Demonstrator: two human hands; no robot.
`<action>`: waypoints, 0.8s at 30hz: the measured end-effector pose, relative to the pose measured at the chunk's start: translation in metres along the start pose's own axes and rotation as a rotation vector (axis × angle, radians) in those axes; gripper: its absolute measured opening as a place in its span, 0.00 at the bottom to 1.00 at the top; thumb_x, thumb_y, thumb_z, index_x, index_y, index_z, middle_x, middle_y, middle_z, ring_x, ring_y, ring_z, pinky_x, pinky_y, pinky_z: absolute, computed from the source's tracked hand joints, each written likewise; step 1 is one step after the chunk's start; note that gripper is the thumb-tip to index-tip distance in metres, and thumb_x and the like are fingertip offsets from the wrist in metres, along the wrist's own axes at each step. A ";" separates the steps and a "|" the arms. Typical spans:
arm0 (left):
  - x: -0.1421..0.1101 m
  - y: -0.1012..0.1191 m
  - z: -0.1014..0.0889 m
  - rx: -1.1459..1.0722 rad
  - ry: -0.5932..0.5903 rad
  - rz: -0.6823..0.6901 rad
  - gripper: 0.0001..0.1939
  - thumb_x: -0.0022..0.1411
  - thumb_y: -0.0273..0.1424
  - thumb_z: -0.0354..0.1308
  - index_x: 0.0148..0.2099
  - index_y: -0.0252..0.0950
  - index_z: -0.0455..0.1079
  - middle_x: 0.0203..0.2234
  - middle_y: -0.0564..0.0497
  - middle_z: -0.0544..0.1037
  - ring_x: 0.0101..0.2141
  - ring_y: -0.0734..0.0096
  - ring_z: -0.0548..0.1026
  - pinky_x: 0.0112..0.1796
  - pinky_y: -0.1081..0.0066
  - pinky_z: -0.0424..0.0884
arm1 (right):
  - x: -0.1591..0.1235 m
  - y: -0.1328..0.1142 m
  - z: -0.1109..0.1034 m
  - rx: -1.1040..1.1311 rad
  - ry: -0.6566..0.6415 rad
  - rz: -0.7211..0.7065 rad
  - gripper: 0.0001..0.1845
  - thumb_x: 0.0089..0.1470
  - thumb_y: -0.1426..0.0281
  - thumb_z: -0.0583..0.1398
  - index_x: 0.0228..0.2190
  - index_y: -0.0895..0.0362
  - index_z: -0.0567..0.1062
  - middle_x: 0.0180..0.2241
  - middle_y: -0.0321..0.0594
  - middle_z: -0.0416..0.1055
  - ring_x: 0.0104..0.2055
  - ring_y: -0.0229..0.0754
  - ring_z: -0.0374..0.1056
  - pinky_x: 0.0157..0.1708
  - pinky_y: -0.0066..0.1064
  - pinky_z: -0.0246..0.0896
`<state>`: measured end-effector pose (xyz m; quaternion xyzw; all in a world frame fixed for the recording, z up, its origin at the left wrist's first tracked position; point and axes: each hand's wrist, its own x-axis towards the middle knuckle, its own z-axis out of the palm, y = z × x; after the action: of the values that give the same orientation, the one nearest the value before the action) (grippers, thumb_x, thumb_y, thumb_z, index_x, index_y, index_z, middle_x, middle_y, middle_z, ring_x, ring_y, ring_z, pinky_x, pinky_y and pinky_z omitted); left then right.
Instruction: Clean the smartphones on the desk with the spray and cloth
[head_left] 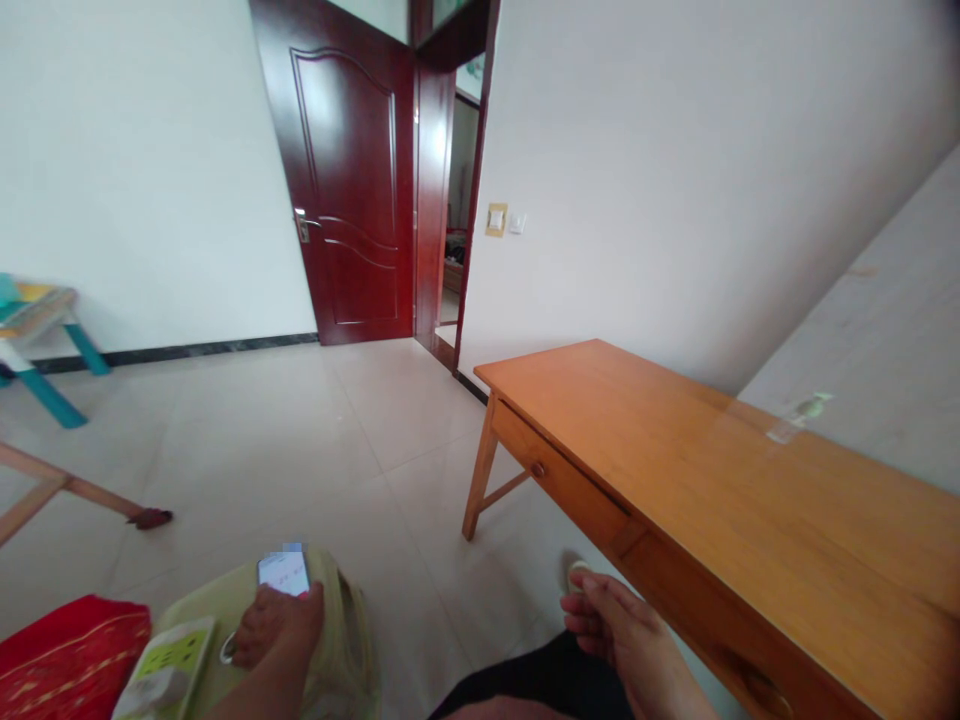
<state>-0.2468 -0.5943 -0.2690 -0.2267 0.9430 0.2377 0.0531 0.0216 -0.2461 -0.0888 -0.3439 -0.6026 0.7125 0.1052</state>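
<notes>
My left hand (pixel 277 625) is closed around the lower end of a smartphone (pixel 285 572) with a lit screen, over a pale yellow-green plastic stool (pixel 343 640). Beside its fingers is a small whitish ring-shaped thing (pixel 227 648) whose kind I cannot make out. On the same stool lies a white and green power strip (pixel 169 660) with a white plug in it. My right hand (pixel 611 625), near the front of the wooden desk, has its thumb and fingers drawn together. A small pale thing shows at its fingertips; whether the hand grips it is unclear.
The orange-brown wooden desk (pixel 675 420) with drawers stands along the right wall. Red cloth or bag (pixel 67 650) lies at lower left. A small blue-legged table (pixel 45 310) and a wooden leg frame (pixel 67 482) are at left. A dark red door (pixel 352 180) stands beside a doorway.
</notes>
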 end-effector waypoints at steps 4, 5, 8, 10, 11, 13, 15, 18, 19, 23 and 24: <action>-0.002 0.001 0.004 0.038 0.121 -0.180 0.40 0.47 0.51 0.52 0.58 0.36 0.53 0.60 0.26 0.60 0.59 0.26 0.56 0.43 0.37 0.59 | 0.001 0.002 -0.002 0.014 -0.006 -0.009 0.25 0.50 0.48 0.60 0.40 0.55 0.77 0.35 0.44 0.78 0.37 0.47 0.73 0.36 0.34 0.66; -0.003 0.002 0.006 0.044 0.146 -0.162 0.38 0.47 0.51 0.52 0.58 0.38 0.53 0.61 0.30 0.60 0.60 0.29 0.57 0.44 0.37 0.59 | 0.002 0.003 -0.003 0.026 -0.008 -0.009 0.25 0.50 0.48 0.60 0.40 0.55 0.77 0.35 0.44 0.78 0.37 0.47 0.73 0.35 0.34 0.65; -0.007 0.014 0.012 0.074 0.223 0.018 0.36 0.51 0.50 0.49 0.60 0.43 0.52 0.64 0.39 0.59 0.61 0.39 0.57 0.50 0.40 0.58 | 0.003 0.005 -0.004 0.057 -0.017 -0.027 0.24 0.50 0.48 0.61 0.39 0.55 0.76 0.34 0.43 0.77 0.34 0.44 0.72 0.33 0.33 0.64; -0.010 0.034 0.015 0.082 0.236 0.148 0.37 0.55 0.51 0.45 0.63 0.39 0.52 0.63 0.38 0.59 0.61 0.40 0.58 0.53 0.43 0.58 | 0.002 0.002 -0.003 0.058 -0.011 -0.078 0.23 0.52 0.49 0.60 0.37 0.56 0.76 0.33 0.42 0.76 0.32 0.42 0.71 0.32 0.31 0.63; -0.013 0.047 0.015 0.075 0.229 0.230 0.38 0.57 0.52 0.43 0.64 0.36 0.52 0.62 0.37 0.60 0.60 0.40 0.59 0.53 0.45 0.59 | 0.000 -0.001 -0.003 0.056 -0.002 -0.113 0.22 0.52 0.50 0.60 0.36 0.56 0.75 0.32 0.41 0.76 0.31 0.41 0.71 0.31 0.31 0.62; -0.021 0.081 0.015 0.034 0.221 0.412 0.39 0.59 0.52 0.40 0.64 0.31 0.54 0.59 0.34 0.63 0.59 0.41 0.61 0.54 0.48 0.61 | -0.003 -0.011 -0.003 0.053 0.024 -0.192 0.21 0.54 0.51 0.59 0.33 0.57 0.74 0.30 0.40 0.75 0.30 0.40 0.70 0.31 0.30 0.61; -0.037 0.122 0.012 -0.025 0.217 0.593 0.39 0.61 0.53 0.40 0.63 0.29 0.56 0.56 0.33 0.67 0.56 0.40 0.65 0.53 0.49 0.62 | -0.008 -0.022 -0.004 0.050 0.052 -0.270 0.21 0.55 0.50 0.59 0.31 0.57 0.73 0.29 0.40 0.75 0.29 0.38 0.69 0.30 0.29 0.61; -0.076 0.185 0.006 -0.203 0.236 0.891 0.37 0.62 0.51 0.41 0.62 0.28 0.57 0.52 0.33 0.69 0.56 0.45 0.65 0.56 0.51 0.60 | -0.016 -0.038 -0.011 0.042 0.106 -0.369 0.24 0.56 0.48 0.57 0.28 0.57 0.72 0.28 0.39 0.73 0.28 0.37 0.68 0.30 0.28 0.60; -0.093 0.205 0.002 -0.285 0.241 0.992 0.36 0.62 0.51 0.42 0.62 0.28 0.57 0.53 0.34 0.69 0.56 0.47 0.65 0.58 0.53 0.58 | -0.018 -0.043 -0.015 0.037 0.122 -0.396 0.25 0.56 0.47 0.57 0.27 0.57 0.71 0.27 0.39 0.73 0.28 0.37 0.68 0.30 0.28 0.61; -0.172 0.273 -0.018 -0.575 0.106 1.273 0.34 0.61 0.50 0.49 0.62 0.34 0.57 0.54 0.40 0.68 0.55 0.53 0.66 0.57 0.57 0.62 | -0.031 -0.057 -0.036 0.008 0.212 -0.487 0.27 0.58 0.47 0.54 0.25 0.58 0.71 0.24 0.39 0.71 0.27 0.36 0.66 0.31 0.28 0.62; -0.193 0.286 -0.025 -0.636 0.070 1.328 0.33 0.61 0.49 0.50 0.62 0.35 0.58 0.54 0.41 0.68 0.55 0.54 0.66 0.57 0.57 0.62 | -0.035 -0.060 -0.043 -0.004 0.245 -0.509 0.27 0.58 0.47 0.54 0.24 0.58 0.71 0.24 0.39 0.71 0.27 0.36 0.66 0.32 0.29 0.62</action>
<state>-0.2043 -0.3043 -0.0860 0.3802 0.7684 0.4742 -0.2004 0.0579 -0.2165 -0.0217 -0.2652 -0.6538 0.6151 0.3519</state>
